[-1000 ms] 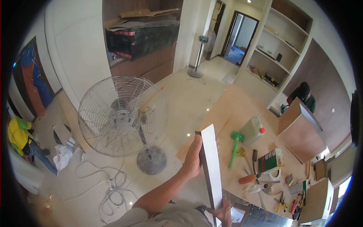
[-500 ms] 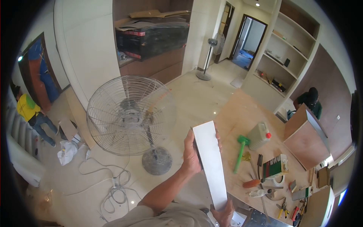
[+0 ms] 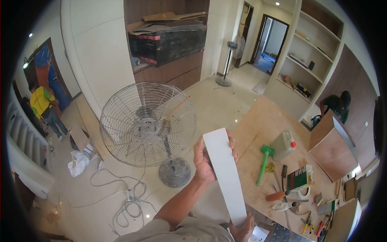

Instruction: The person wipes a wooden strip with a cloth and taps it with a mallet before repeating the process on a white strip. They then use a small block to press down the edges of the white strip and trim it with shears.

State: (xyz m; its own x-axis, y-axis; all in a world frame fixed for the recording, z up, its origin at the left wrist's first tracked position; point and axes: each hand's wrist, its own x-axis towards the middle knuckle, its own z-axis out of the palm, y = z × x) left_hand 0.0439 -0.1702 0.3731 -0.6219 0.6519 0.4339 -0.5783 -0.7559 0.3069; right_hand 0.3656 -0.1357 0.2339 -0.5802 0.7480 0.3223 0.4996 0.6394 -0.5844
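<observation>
My two hands hold a long, narrow white board [image 3: 225,177], tilted in front of me with its far end higher in view. My left hand [image 3: 204,163] is wrapped round the far end, thumb on the left edge and fingertips showing on the right edge. At the near end my right hand [image 3: 242,229] grips the board's lower right corner. To the right of the board, a plywood worktop [image 3: 252,131] carries a green hammer [image 3: 264,163], a pale jerrycan with a red cap [image 3: 283,144], an orange-handled tool [image 3: 276,196] and a green and white box [image 3: 299,178].
A large caged floor fan [image 3: 147,125] stands ahead on the left, with a tangled cable [image 3: 131,201] on the floor. Pliers [image 3: 308,223] lie on the worktop. One person [image 3: 46,107] stands far left; another [image 3: 338,105] is behind a wooden box [image 3: 331,147] at right.
The view has turned slightly left, so the surroundings sit further right. The board's face has tilted a little in my hands, which keep their hold. The person at left has shifted posture.
</observation>
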